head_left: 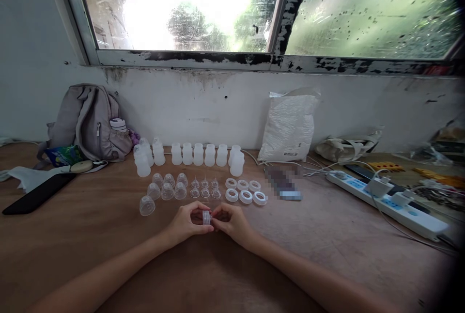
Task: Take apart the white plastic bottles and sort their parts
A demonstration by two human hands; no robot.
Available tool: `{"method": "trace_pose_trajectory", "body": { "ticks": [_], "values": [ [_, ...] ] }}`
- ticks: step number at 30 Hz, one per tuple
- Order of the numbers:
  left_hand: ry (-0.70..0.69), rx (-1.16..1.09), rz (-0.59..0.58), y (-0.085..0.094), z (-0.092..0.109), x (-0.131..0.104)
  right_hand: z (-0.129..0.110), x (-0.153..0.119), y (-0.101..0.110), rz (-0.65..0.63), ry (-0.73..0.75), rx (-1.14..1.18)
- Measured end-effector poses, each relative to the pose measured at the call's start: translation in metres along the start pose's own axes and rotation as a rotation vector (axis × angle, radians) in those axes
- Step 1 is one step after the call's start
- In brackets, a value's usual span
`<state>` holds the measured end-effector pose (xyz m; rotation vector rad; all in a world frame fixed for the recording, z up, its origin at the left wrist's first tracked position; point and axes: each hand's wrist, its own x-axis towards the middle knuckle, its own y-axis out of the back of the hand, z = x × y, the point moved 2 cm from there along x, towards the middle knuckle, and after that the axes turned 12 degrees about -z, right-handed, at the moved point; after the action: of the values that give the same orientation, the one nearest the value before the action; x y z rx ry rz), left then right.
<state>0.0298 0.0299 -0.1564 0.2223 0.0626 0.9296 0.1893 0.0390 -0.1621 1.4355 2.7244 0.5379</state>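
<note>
My left hand [189, 221] is closed around a small ribbed white ring [206, 217], which is turned on its side. The fingertips of my right hand [230, 221] pinch at the ring's right side, on a small part too hidden to name. Just beyond my hands lie several clear nipples [205, 192] in two rows. Several white rings [246, 197] lie to their right, and several clear domed caps [167, 191] stand to their left. Frosted bottles [198, 154] form a row behind them, with capped bottles [159, 152] at the row's left.
A grey backpack [85, 124] leans on the wall at the left, near a black flat case [38, 194]. A white plastic bag [289, 126] stands behind a blurred phone-like item. At the right lies a power strip [385, 201] with chargers and cables.
</note>
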Motion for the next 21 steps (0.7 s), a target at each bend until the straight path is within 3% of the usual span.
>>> {"method": "trace_pose_trajectory", "body": {
  "ticks": [13,17,21],
  "values": [
    [-0.048,0.076,-0.012,-0.0043,0.0042,-0.0044,-0.0061,0.0007,-0.0004,-0.005,-0.050,0.025],
    [-0.032,0.030,-0.021,-0.0048,0.0051,-0.0050,-0.0063,0.0016,0.0008,-0.029,-0.053,0.106],
    [-0.075,0.134,0.047,-0.0007,0.0072,-0.0063,-0.0057,0.0022,0.0018,-0.054,-0.082,0.230]
  ]
}}
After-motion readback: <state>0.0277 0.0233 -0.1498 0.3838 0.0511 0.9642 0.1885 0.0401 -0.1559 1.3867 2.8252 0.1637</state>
